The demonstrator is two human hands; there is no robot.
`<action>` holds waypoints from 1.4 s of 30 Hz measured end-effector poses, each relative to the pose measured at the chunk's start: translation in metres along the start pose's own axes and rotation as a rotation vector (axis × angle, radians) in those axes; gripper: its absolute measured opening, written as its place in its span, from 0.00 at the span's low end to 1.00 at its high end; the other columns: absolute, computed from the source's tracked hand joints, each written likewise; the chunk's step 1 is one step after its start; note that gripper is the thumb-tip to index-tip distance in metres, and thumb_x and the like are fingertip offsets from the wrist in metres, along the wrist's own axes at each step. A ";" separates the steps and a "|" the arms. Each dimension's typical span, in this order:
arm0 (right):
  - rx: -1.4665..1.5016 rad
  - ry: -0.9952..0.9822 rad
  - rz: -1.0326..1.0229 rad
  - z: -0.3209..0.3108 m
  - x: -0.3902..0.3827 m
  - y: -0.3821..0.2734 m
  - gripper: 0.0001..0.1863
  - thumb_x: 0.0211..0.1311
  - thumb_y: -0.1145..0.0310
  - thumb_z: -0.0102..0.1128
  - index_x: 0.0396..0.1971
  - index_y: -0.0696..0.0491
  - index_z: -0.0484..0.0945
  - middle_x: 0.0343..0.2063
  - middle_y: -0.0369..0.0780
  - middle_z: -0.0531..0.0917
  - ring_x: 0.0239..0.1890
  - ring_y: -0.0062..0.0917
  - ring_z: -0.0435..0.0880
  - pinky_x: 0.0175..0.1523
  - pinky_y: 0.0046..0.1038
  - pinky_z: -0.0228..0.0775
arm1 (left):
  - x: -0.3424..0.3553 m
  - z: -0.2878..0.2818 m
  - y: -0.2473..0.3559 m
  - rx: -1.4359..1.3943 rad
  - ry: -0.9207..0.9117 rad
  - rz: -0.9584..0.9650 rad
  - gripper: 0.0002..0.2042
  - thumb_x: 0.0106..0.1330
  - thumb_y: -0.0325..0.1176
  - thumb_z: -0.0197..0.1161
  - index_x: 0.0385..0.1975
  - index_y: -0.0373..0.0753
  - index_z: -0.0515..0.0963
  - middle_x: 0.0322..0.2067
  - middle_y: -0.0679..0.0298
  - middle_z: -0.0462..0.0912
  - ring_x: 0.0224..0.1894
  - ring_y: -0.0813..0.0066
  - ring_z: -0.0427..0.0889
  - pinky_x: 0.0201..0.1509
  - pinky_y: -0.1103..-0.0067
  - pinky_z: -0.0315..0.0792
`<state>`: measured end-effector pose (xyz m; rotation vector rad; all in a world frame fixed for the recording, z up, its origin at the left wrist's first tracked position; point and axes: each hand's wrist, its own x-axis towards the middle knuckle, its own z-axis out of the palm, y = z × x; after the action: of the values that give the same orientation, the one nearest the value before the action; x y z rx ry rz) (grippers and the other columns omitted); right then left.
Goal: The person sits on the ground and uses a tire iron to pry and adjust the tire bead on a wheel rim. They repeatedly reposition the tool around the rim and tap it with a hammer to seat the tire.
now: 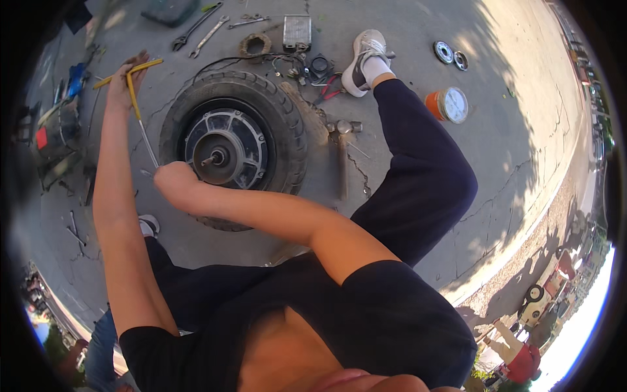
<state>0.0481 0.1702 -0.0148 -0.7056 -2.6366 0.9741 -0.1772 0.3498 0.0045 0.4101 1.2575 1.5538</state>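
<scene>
My left hand (124, 80), at the upper left, is closed around the yellow crossbar of a T-handle wrench (136, 104). Its silver shaft slants down to my right hand (175, 181). That hand is bent into a fist by the left side of the wheel; its fingers and whatever they hold are hidden from me. A small silver piece shows just left of it. Lying flat between my legs is the wheel with its black tire (287, 140). Its hub (245, 134) faces up, ringed with bolts, and a threaded axle stands in the middle.
Beyond the tire lie wrenches (210, 36), a metal finned block (297, 31), a coil ring (255, 44), cables and red-handled pliers (330, 88). A hammer (343, 147) rests to its right, near an orange tub (447, 104) and two metal rings (450, 55). Dark parts (59, 130) crowd the left.
</scene>
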 end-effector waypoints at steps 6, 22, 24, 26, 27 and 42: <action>0.171 0.108 0.018 0.005 -0.010 -0.012 0.06 0.46 0.77 0.62 0.27 0.62 0.77 0.21 0.52 0.82 0.28 0.44 0.85 0.32 0.38 0.77 | 0.005 -0.005 -0.010 0.193 -0.117 -0.003 0.19 0.71 0.34 0.49 0.55 0.26 0.70 0.56 0.45 0.74 0.61 0.58 0.73 0.68 0.70 0.66; -0.179 0.507 0.582 -0.076 -0.102 0.191 0.26 0.69 0.52 0.49 0.55 0.59 0.73 0.48 0.53 0.78 0.51 0.49 0.75 0.54 0.43 0.68 | 0.014 0.068 -0.072 0.165 -0.187 -0.114 0.14 0.67 0.35 0.52 0.43 0.30 0.76 0.40 0.52 0.83 0.44 0.57 0.84 0.51 0.66 0.79; -0.048 0.521 0.584 -0.073 -0.101 0.191 0.26 0.70 0.52 0.48 0.55 0.59 0.73 0.48 0.53 0.78 0.51 0.48 0.75 0.55 0.43 0.68 | 0.004 0.077 -0.078 0.169 -0.201 -0.159 0.14 0.67 0.35 0.52 0.42 0.29 0.76 0.40 0.51 0.83 0.44 0.57 0.84 0.51 0.65 0.79; 0.112 0.547 0.587 -0.072 -0.102 0.198 0.26 0.70 0.52 0.48 0.54 0.59 0.74 0.49 0.53 0.77 0.52 0.48 0.75 0.55 0.43 0.68 | -0.005 0.090 -0.083 0.173 -0.224 -0.203 0.14 0.68 0.34 0.52 0.42 0.29 0.76 0.40 0.50 0.83 0.44 0.56 0.84 0.52 0.64 0.79; 0.105 0.551 0.586 -0.072 -0.102 0.199 0.25 0.70 0.52 0.47 0.54 0.59 0.74 0.49 0.52 0.77 0.52 0.47 0.75 0.55 0.43 0.68 | -0.009 0.096 -0.084 0.156 -0.270 -0.225 0.14 0.68 0.34 0.52 0.42 0.28 0.76 0.40 0.50 0.83 0.44 0.55 0.84 0.51 0.64 0.79; 0.115 0.570 0.593 -0.073 -0.101 0.201 0.20 0.67 0.60 0.52 0.53 0.57 0.74 0.45 0.52 0.78 0.49 0.48 0.75 0.53 0.44 0.69 | -0.128 0.172 -0.092 0.463 -0.658 -0.234 0.19 0.69 0.40 0.54 0.46 0.26 0.76 0.44 0.47 0.82 0.49 0.60 0.83 0.55 0.71 0.79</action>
<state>0.2337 0.2902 -0.0991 -1.5208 -1.8901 0.8693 0.0521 0.3168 0.0341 0.9470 1.0731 0.8094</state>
